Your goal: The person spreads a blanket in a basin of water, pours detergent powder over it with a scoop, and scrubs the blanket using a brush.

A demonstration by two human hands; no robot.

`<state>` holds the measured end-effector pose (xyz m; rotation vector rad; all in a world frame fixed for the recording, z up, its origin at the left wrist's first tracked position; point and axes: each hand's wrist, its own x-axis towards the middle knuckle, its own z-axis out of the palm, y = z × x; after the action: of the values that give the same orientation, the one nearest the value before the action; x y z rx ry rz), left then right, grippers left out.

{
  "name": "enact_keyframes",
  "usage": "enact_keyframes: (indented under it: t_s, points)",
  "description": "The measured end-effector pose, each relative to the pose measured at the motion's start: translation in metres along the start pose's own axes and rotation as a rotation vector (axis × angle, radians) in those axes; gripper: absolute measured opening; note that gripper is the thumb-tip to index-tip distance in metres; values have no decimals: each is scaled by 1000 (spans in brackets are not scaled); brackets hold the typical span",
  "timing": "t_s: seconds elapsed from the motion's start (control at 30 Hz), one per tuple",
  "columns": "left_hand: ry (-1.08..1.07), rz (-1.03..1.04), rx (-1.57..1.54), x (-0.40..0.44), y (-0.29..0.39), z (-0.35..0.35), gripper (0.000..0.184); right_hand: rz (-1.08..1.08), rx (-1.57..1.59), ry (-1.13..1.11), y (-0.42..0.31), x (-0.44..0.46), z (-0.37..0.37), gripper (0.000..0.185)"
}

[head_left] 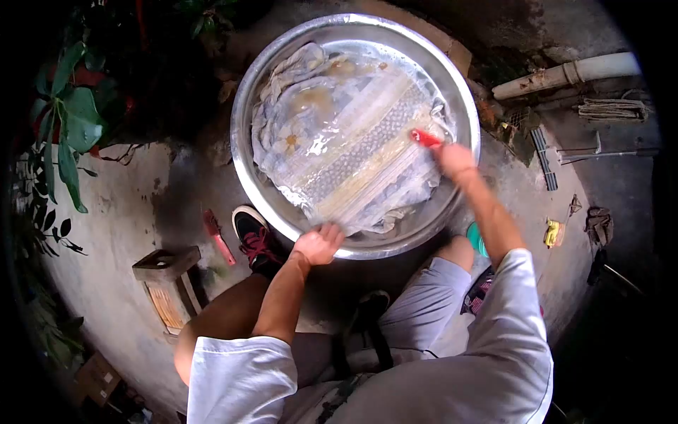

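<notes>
Gripped in right hand [455,161], toward right basin rim [472,106]: red tool [425,138] over cloth [346,141]. At near rim: left hand [319,244], finger closure indeterminable.

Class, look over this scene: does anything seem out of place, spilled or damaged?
Mildly odd: a red brush lies loose on the floor beside the left shoe, outside the basin. Brownish patches mark the wet cloth; whether stain or pattern, I cannot tell. No clear breakage stands out.

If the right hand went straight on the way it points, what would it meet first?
Likely the wet cloth in the basin, beyond the red tool it holds; whether they touch is unclear.
</notes>
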<state>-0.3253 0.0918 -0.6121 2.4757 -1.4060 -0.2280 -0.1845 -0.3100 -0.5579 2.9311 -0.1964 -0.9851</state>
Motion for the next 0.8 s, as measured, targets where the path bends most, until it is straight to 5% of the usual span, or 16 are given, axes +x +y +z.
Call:
enact_keyframes:
  t_s: [0.07, 0.13, 0.2, 0.27, 0.3, 0.37, 0.4, 0.5, 0.6, 0.7, 0.8]
  points:
    - [13, -1, -23, 1, -2, 2, 43, -240, 0, -4, -83, -49, -1, 55]
    - [-31, -1, -32, 2, -1, -5, 44, -333, 323, -81, -152, -75, 43, 59]
    - [-21, -22, -17, 1, -1, 1, 42, -563, 208, -40, -187, -89, 85, 55]
    - [-21, -31, -28, 2, -3, 0, 41, -481, 44, 76, -116, -12, 118, 54]
    - [-12, -34, -38, 5, -2, -4, 39, -304, -25, -71, -62, 22, 87, 43]
    - [-12, -45, -48, 0, 0, -4, 37, 25, -16, 18, 4, 32, 3, 55]
    - [2, -30, -27, 0, -3, -3, 36, 5, -94, 186, 12, 28, -12, 61]
    - [32, -16, -5, -2, -1, -3, 35, 172, 90, 47, -35, 2, -19, 61]
    - [93, -8, -11, 2, -1, -7, 36, -166, 219, -8, -119, -45, 44, 57]
    - [36, -19, 5, 2, 0, -7, 37, -508, 98, -290, -193, -99, 68, 55]
    - [26, -16, 2, 3, -1, -5, 36, -309, -45, -178, -85, -15, 31, 43]
